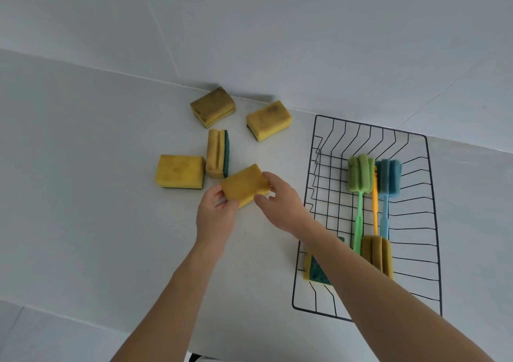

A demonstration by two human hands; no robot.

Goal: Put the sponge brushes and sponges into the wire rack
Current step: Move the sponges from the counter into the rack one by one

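Nearest, our wire rack (433,250) on the desk (83,167) holds two sponges and three sponge brushes (372,195). Beyond, our left hand (215,211) and right hand (280,200) both grip one yellow sponge (245,185), fingers closed on its ends. Farther off, four sponges (219,139) lie on the desk, outside the rack.

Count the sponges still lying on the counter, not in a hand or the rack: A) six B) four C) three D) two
B: four sponges lie loose on the counter; a fifth, the held sponge, is gripped by the left hand and right hand.
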